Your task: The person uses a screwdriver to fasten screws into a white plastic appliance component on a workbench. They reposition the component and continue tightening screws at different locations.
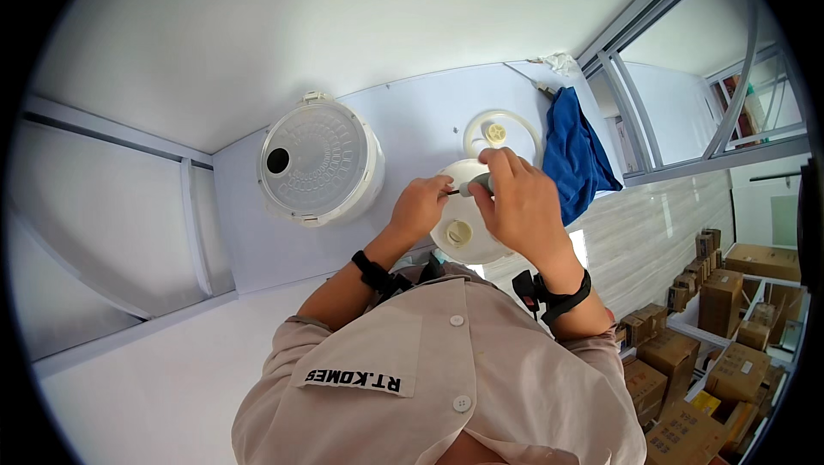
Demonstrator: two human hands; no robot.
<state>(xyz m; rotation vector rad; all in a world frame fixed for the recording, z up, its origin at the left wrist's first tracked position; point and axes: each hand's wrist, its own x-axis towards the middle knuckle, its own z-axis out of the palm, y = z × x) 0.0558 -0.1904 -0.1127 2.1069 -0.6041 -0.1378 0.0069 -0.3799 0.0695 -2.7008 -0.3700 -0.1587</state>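
Note:
My right hand [519, 203] grips the grey handle of a screwdriver [477, 184], its thin shaft pointing left. My left hand [421, 206] pinches the shaft tip with thumb and fingers. Under both hands lies a round white plastic part [463, 237] with a small yellowish cap in its middle. Both wrists wear black straps.
A round white appliance lid [319, 160] with a dark hole lies on the pale table [412, 113] at left. A clear ring with a yellow centre [500, 132] and a blue cloth [573, 156] lie behind. Cardboard boxes [721, 328] stand on the floor at right.

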